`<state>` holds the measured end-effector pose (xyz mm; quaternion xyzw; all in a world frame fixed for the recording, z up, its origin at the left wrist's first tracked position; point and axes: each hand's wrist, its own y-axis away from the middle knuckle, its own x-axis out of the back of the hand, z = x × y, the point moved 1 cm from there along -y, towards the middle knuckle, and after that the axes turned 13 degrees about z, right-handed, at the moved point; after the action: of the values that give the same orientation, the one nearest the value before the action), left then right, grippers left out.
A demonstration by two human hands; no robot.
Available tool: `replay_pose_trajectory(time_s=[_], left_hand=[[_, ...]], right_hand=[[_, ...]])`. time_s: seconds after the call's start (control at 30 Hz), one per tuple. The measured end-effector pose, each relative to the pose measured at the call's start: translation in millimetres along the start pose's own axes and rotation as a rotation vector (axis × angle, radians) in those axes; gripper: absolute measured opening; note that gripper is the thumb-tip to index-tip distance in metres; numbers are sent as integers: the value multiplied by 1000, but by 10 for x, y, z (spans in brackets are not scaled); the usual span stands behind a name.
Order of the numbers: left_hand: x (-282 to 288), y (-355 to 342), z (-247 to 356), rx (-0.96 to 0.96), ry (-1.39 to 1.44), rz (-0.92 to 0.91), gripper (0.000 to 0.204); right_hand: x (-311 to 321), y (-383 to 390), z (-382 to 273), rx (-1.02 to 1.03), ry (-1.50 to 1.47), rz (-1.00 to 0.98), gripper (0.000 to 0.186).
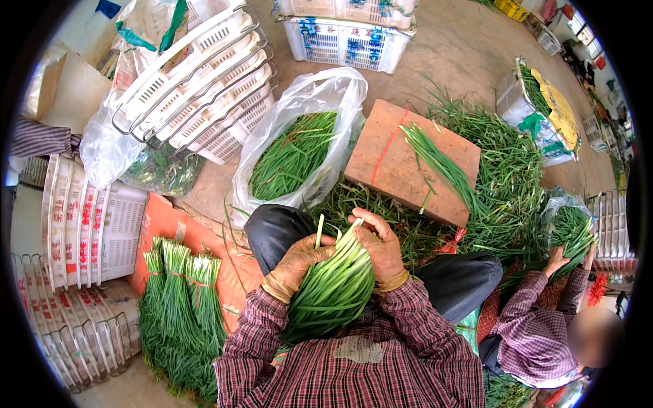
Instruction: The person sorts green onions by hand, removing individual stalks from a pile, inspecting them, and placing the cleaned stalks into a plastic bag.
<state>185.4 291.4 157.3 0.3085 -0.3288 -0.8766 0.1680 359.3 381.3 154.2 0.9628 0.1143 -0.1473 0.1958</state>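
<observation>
A loose bunch of garlic chives (333,289) lies over my lap, pale stem ends up and green leaves down. My left hand (303,260), in a thin tan glove, is closed at the bunch's left side, with one pale stalk standing up by its fingers. On the other side, my right hand (379,248) grips the bunch near the stem ends, thumb and forefinger curled together. Just ahead, an orange-brown block (388,153) carries a few loose chives (439,160) and a red string. Left of it, an open clear plastic bag (350,88) holds more green leaves.
Tied chive bundles (177,299) lie on an orange board (160,221) at left. White crates (204,81) are stacked behind and left. Loose chives (503,163) heap right of the block. At right, a co-worker (537,326) holds chives. A filled crate (524,129) stands beyond.
</observation>
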Motion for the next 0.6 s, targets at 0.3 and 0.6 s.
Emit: replay_pose_trajectory(time_s=[0.3,0.6], left_hand=[[-37,-82,-18,-157,-121,70,29],[-54,-216,67,-192,-346,-60,41]], right_hand=[[5,-11,-15,-35,-18,-70,31],[-83,-21,-41,6,27,-65,28]])
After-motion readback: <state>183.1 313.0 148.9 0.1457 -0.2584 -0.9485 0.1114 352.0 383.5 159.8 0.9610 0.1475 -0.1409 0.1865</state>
